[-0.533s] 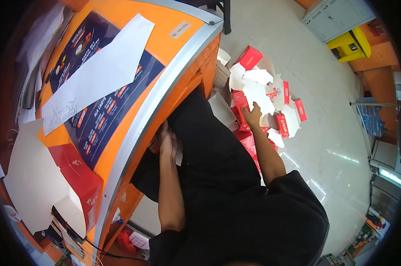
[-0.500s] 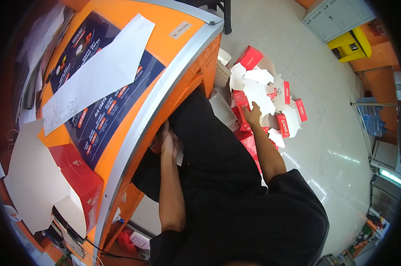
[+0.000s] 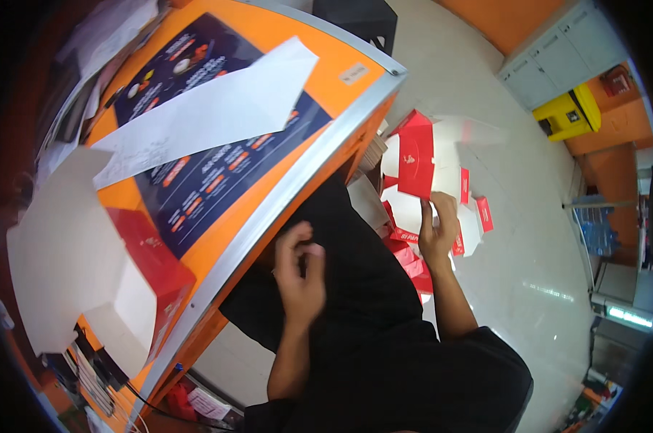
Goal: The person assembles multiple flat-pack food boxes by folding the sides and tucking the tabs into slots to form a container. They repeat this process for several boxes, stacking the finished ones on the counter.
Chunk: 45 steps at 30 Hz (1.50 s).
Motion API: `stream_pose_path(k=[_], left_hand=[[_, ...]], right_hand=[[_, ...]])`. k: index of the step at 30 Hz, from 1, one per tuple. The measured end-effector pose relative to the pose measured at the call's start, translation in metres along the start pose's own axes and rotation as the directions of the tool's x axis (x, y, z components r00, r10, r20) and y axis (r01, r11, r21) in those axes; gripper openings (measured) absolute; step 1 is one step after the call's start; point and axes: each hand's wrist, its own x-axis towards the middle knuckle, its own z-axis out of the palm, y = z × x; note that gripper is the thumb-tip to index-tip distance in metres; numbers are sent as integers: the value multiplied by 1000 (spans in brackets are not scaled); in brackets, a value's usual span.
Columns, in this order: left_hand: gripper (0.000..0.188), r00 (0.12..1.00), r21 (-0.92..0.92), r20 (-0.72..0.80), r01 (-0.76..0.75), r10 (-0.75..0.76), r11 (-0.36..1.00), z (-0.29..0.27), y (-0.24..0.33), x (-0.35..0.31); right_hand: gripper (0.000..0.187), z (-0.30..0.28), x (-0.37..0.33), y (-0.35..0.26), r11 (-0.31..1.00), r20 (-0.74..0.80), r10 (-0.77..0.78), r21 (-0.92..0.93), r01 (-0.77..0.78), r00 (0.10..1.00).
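My right hand [image 3: 442, 229] pinches the lower edge of a red and white folding paper food box [image 3: 416, 160], which is raised over the pile on the floor. Its red panel faces me and its white flaps stand open. Over my black-clad lap, my left hand [image 3: 300, 278] is lifted and slightly blurred, with fingers loosely curled and apart and nothing seen in it. Beneath the raised box lie more red and white paper boxes [image 3: 411, 265], some with flaps spread, partly hidden by my right hand.
At left, the orange table [image 3: 265, 169] has a metal edge and carries a dark menu sheet [image 3: 196, 202], a long white paper [image 3: 218, 115] and another open box [image 3: 142, 249]. A stack of brown cardboard [image 3: 369, 155] stands beside the table. Grey lockers [image 3: 561, 54] and a yellow bin [image 3: 568, 112] are farther right.
My right hand has taken hold of a box from the pile and raised it. My left hand has come out from beside the table edge to above my lap. The view has shifted slightly.
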Motion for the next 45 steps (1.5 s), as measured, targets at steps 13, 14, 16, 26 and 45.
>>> stream_pose_path(k=[13, 14, 16, 26, 45], left_hand=[[46, 794, 9, 114, -602, 597, 799, 7, 140, 13], [49, 746, -2, 133, -658, 652, 753, -3, 139, 11], [52, 819, -196, 137, -530, 558, 825, -13, 151, -3], [61, 949, -269, 131, -246, 288, 931, -86, 223, -33], [116, 764, 217, -235, -561, 600, 799, -158, 214, -22]], right_hand=[[37, -71, 58, -123, 702, -317, -626, 166, 692, 712], [40, -68, 63, -123, 698, -449, -566, 185, 692, 691], [46, -73, 79, -121, 681, -461, -523, 279, 677, 717], [87, -40, 162, -166, 395, -60, -631, 833, 386, 774], [83, 33, 178, -287, 243, 497, -592, 861, -448, 634]])
